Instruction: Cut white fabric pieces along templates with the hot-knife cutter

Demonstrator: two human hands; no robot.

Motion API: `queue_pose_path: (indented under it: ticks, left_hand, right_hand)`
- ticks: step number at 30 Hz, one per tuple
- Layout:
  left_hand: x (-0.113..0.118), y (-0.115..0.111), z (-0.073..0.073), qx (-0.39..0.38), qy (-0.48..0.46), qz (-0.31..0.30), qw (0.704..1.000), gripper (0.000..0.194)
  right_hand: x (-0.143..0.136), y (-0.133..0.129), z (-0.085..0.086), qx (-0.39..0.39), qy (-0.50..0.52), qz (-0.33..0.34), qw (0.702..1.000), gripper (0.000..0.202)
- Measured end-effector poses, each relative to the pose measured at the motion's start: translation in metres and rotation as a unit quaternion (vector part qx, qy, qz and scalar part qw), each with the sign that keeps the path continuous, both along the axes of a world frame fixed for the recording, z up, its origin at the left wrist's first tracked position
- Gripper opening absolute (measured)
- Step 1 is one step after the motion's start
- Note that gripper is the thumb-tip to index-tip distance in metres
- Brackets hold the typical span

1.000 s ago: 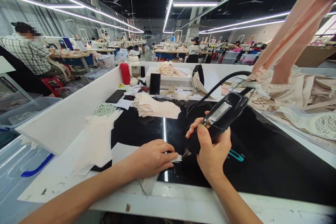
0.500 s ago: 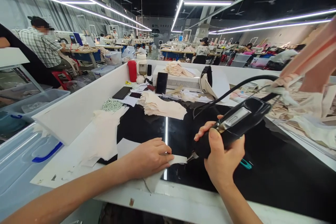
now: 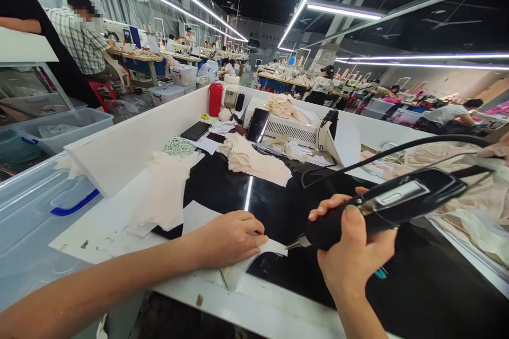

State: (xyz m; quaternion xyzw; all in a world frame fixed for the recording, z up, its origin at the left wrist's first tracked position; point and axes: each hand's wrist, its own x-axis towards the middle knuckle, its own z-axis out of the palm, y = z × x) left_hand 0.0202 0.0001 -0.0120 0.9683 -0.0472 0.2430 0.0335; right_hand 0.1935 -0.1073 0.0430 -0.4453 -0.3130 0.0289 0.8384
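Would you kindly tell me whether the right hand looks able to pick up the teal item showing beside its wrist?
Probably not just now: the right hand is wrapped around the black handheld tool, which would likely need putting down first, although the teal item appears close by.

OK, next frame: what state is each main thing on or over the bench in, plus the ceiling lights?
Left hand: resting on the pale piece
Right hand: gripping the black tool
Pale piece: lying under the left fingers
Black tool: tilted, metal tip at the piece's end
Cream stack: loosely piled
Green cord: tangled
Red bottle: upright
Ceiling lights: lit
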Motion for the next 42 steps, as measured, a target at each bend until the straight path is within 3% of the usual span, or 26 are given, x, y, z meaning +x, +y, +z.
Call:
queue_pose_path:
  ticks: [5,15,25,32,42]
  left_hand:
    - [0.001,-0.001,-0.002,-0.019,0.003,0.008,1.000,0.014]
    - [0.001,0.000,-0.003,-0.043,0.001,0.001,0.999,0.017]
    - [0.000,0.000,-0.002,-0.028,0.008,0.005,1.000,0.015]
    - [0.000,0.002,-0.002,-0.025,0.006,0.001,1.000,0.014]
    - [-0.001,0.001,-0.004,-0.050,0.000,0.001,0.999,0.016]
  right_hand:
    - [-0.007,0.012,0.004,0.005,-0.002,0.020,1.000,0.039]
    - [-0.011,0.019,-0.005,-0.001,-0.015,0.034,0.999,0.040]
    - [-0.006,0.011,0.003,0.010,-0.012,0.002,1.000,0.037]
    - [-0.002,0.011,-0.002,-0.001,-0.020,0.003,1.000,0.038]
    - [-0.016,0.005,0.006,0.010,0.008,0.030,0.999,0.039]
